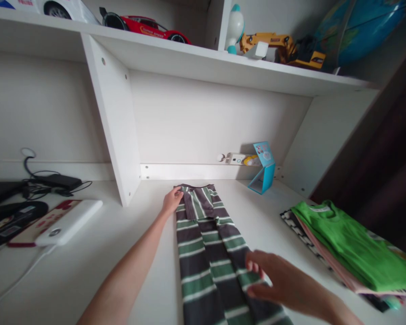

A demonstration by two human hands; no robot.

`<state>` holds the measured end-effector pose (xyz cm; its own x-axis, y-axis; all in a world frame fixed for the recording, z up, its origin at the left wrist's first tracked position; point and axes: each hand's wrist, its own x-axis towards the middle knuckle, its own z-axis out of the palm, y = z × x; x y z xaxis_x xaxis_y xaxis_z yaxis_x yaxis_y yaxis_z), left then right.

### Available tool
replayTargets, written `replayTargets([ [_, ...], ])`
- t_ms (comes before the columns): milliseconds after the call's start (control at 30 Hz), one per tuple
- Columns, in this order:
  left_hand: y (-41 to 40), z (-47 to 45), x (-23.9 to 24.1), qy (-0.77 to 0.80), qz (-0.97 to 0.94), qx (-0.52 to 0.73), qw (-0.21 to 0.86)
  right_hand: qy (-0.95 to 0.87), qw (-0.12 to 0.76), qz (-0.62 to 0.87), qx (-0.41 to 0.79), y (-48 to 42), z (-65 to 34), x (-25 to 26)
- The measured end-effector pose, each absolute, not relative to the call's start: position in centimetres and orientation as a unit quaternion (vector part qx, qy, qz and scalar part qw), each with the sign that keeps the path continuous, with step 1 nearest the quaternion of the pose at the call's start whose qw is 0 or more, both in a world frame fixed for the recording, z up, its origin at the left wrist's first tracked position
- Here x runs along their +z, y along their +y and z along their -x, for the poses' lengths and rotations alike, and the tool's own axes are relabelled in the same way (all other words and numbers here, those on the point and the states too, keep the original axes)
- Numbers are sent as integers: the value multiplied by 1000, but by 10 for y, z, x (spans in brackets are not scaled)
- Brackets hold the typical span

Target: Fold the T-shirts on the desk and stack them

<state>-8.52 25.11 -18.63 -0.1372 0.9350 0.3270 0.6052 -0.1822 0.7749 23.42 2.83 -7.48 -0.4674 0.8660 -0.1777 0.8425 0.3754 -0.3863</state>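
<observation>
- Striped garment (219, 248): lies flat on the white desk (162, 289) as a long, narrow folded strip, pointing away from the person
- Left hand (173, 201): fingers rest on the far left corner of the strip; from here I cannot tell whether they pinch the cloth or only press it
- Right hand (272, 273): over the right edge, thumb and fingers apart, slightly blurred — contact with the cloth cannot be confirmed
- Step in hand, as I judge it: aligning the folded strip, far end steadied
- Next move, by my estimate: calls for a firm left hold and a flat right palm — avoid dragging the layers askew
- Right side: stack of folded clothes (355, 248), green piece uppermost, apart from the strip
- Beyond: blue stand (269, 176) near the back panel
</observation>
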Motion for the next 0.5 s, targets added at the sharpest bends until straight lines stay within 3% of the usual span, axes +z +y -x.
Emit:
replayTargets([
  [200, 253, 73, -171, 643, -635, 396, 166, -833, 33, 505, 222, -13, -248, -133],
  [367, 256, 53, -148, 717, -624, 284, 127, -840, 67, 493, 214, -10, -250, -142],
  [500, 256, 40, -135, 672, -672, 293, 105, -845, 79, 488, 202, -10, -251, -143],
])
